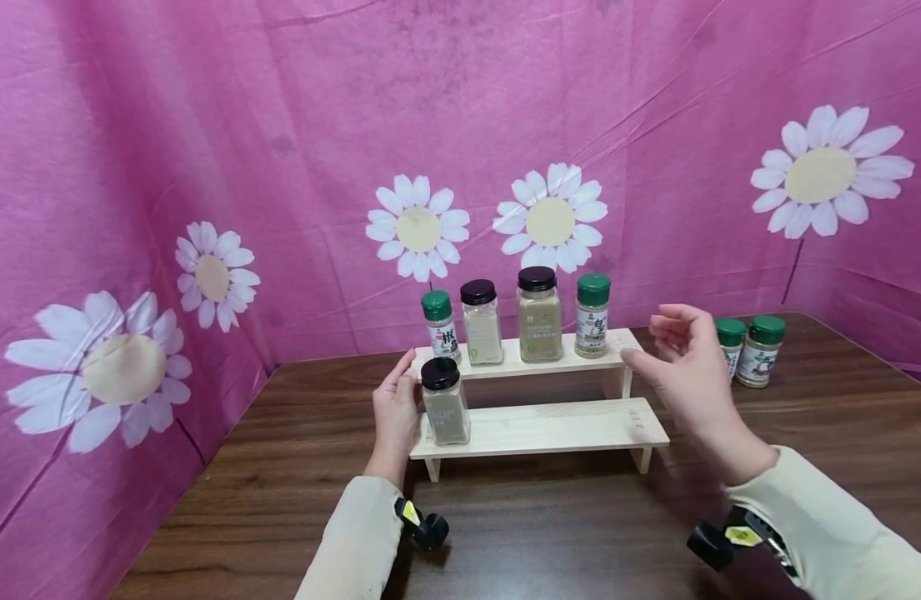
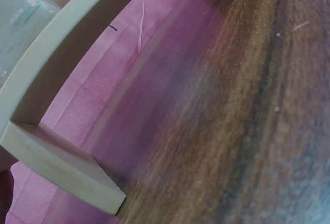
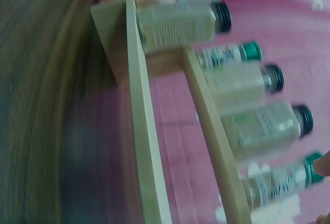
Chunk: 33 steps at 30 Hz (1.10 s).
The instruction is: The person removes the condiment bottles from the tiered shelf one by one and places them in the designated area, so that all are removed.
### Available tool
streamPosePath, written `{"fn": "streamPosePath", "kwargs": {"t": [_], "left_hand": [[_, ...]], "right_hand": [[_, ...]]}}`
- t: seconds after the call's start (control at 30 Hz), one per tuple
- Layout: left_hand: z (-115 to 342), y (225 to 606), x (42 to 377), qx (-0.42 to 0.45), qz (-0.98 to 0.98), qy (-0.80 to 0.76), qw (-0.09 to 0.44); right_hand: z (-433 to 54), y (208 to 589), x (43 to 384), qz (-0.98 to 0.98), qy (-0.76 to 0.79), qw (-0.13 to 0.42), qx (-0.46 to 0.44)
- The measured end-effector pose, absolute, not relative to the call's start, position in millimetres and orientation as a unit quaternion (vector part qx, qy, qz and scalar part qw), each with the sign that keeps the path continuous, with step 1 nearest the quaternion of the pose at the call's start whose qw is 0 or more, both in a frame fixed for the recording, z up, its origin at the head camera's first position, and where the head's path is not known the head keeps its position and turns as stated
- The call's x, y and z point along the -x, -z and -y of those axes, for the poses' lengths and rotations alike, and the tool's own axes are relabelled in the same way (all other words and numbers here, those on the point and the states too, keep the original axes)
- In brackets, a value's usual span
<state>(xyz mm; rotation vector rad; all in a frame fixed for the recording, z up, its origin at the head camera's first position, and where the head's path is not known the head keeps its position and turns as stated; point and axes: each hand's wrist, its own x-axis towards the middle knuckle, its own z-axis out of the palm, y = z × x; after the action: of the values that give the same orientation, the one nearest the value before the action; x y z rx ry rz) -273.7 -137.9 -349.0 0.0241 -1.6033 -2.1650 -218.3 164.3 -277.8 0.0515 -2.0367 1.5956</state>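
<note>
A two-step wooden rack stands on the table. On its upper step are a small green-capped spice bottle, a black-capped glass jar, a larger black-capped jar and another green-capped bottle. One black-capped jar stands at the left end of the lower step. My left hand is at the rack's left end, fingers extended beside this jar. My right hand, fingers relaxed and thumb apart, is off the upper step's right end, holding nothing. Its thumb shows in the right wrist view.
Two more green-capped bottles, one in front and one partly behind my right hand, stand on the brown wooden table at right. A pink cloth with white daisies hangs behind the table.
</note>
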Motion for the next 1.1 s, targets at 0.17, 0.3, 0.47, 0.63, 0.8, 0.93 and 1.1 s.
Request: {"fn": "streamPosePath", "kwargs": {"t": [0.17,0.3,0.47,0.63,0.8,0.93,1.1], "left_hand": [[138,349,275,-0.01,0.583,0.781,0.224],[138,349,275,-0.011,0.588,0.777,0.225],[138,350,275,-0.015,0.594,0.772,0.226],[137,351,274,-0.012,0.588,0.776,0.226],[137,351,273,-0.01,0.589,0.775,0.23],[137,352,274,-0.007,0.592,0.77,0.236],[138,351,273,-0.003,0.589,0.773,0.238]], "right_hand": [[-144,277,210,0.756,-0.604,0.243,-0.07],[-127,276,203,0.767,-0.598,0.212,-0.1],[-107,280,197,0.76,-0.612,0.171,-0.133],[-86,285,193,0.726,-0.659,0.141,-0.136],[-66,294,189,0.705,-0.689,0.112,-0.123],[-51,305,188,0.706,-0.687,0.106,-0.132],[-33,316,189,0.702,-0.691,0.101,-0.142]]}}
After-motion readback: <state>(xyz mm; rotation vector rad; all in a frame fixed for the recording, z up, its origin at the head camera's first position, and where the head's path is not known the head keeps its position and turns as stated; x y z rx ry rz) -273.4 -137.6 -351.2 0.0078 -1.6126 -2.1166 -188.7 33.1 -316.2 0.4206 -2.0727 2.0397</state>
